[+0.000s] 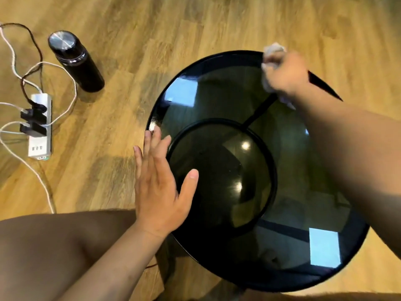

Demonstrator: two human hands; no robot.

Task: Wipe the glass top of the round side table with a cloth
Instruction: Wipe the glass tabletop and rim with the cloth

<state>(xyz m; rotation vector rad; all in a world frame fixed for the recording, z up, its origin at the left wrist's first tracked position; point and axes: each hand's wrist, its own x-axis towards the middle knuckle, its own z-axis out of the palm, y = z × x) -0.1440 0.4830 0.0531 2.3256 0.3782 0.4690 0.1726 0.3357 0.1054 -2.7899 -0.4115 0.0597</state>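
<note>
The round side table (217,88) has a dark glass top in a black rim, and its round black base shows through the glass. At the table's far edge my right hand (288,74) is closed on a pale grey cloth (273,51), pressing it onto the glass. The cloth bunches out above and below my fingers. My left hand (160,181) rests flat on the left rim with its fingers spread and the thumb on the glass; it holds nothing.
The table stands on a wooden floor (152,29). A black flask with a steel lid (73,59) stands on the floor to the left. Further left lies a white power strip (40,127) with plugs and several trailing cables. My bare legs are at the bottom edge.
</note>
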